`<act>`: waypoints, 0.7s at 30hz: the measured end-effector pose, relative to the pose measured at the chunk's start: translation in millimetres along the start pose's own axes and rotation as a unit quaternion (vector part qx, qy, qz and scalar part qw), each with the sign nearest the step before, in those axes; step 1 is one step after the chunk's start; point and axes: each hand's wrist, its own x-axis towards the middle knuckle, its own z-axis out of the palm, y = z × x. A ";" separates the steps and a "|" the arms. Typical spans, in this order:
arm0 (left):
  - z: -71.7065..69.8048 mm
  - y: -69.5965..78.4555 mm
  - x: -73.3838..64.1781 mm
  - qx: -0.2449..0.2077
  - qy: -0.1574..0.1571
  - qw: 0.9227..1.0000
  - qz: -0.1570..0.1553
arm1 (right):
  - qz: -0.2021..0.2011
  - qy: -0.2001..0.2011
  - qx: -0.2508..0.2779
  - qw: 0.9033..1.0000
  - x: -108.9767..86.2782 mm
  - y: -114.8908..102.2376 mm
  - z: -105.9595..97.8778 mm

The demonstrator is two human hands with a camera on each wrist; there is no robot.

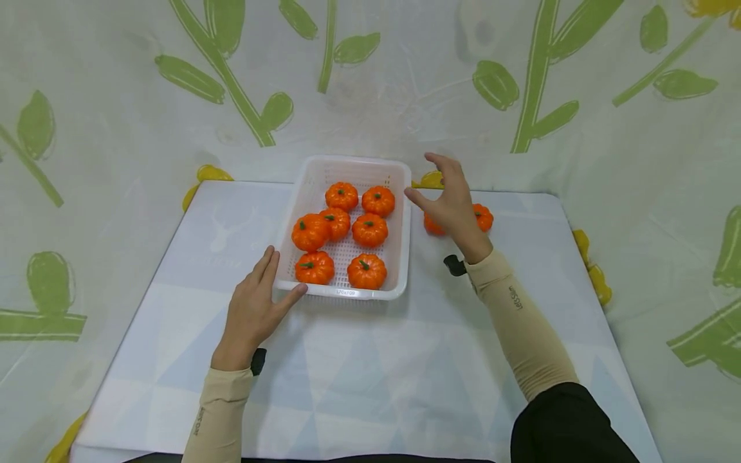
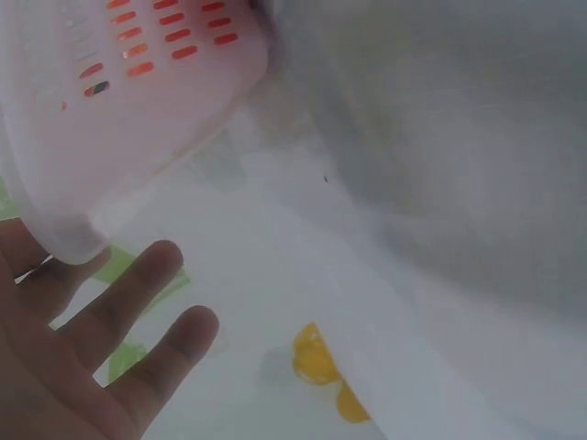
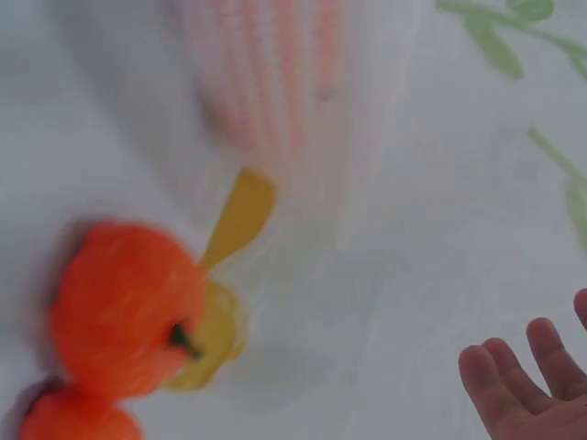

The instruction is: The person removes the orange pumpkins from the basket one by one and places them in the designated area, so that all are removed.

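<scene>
A white plastic basket (image 1: 404, 251) holds several orange toy pumpkins (image 1: 367, 271) with green stems. My left hand (image 1: 253, 308) is at its front left corner, fingers extended along the side and thumb at the front rim. In the left wrist view, the spread fingers (image 2: 138, 302) overlap the basket corner (image 2: 78, 240). Beyond the right rim, my right hand (image 1: 454, 202) hovers with thumb and fingers spread apart and nothing between them. Below it lie two more pumpkins, one partly hidden (image 1: 432, 224) and another (image 1: 483, 217) by the wrist.
The table (image 1: 359, 373) wears a pale cloth with blue triangles. Behind its far edge hangs a light curtain (image 1: 405, 109) with green leaf prints. In the right wrist view, two pumpkins (image 3: 124, 307) lie close together near the basket (image 3: 275, 82).
</scene>
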 end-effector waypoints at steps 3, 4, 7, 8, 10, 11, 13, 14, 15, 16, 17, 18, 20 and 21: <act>0.6 1.0 -0.1 -0.003 0.000 1.000 -0.003 | -0.025 -0.016 0.015 0.999 4.7 -19.2 13.0; 0.6 1.3 0.0 -0.002 0.001 1.000 -0.003 | -0.034 -0.022 0.019 0.999 5.8 -25.1 17.6; 0.0 1.7 0.0 0.000 0.005 1.000 0.003 | -0.052 -0.038 0.034 0.997 8.3 -40.2 33.1; -0.4 1.8 -0.1 0.001 0.006 1.000 0.004 | -0.056 -0.043 0.045 0.996 8.8 -44.9 38.6; -0.9 1.3 -0.3 0.003 0.008 1.000 0.006 | -0.059 -0.055 0.062 0.995 9.7 -53.9 49.7; -1.1 0.8 -0.3 0.005 0.010 1.000 0.007 | -0.058 -0.062 0.073 0.994 10.2 -58.3 55.4; -1.4 0.0 -0.2 0.006 0.014 1.000 0.008 | -0.059 -0.073 0.093 0.991 10.9 -66.7 66.6; -1.7 -0.4 0.0 0.006 0.015 1.000 0.008 | -0.059 -0.078 0.100 0.990 11.2 -70.5 71.9; -1.8 -0.7 0.1 0.006 0.017 1.000 0.009 | -0.058 -0.084 0.105 0.989 11.5 -73.8 77.1; -2.0 -0.6 0.2 0.005 0.017 1.000 0.009 | -0.058 -0.089 0.108 0.988 11.6 -76.7 82.1; -2.0 -0.6 0.3 0.004 0.017 1.000 0.010 | -0.059 -0.094 0.110 0.988 11.5 -78.9 87.2; -2.0 -0.7 0.2 0.002 0.017 1.000 0.011 | -0.059 -0.101 0.109 0.987 11.1 -80.8 92.1; -1.6 -1.0 -0.2 0.001 0.015 1.000 0.014 | -0.049 -0.121 0.112 0.985 10.0 -83.6 101.4; -1.4 -1.1 -0.4 -0.001 0.014 1.000 0.015 | -0.044 -0.132 0.114 0.984 9.3 -84.3 106.2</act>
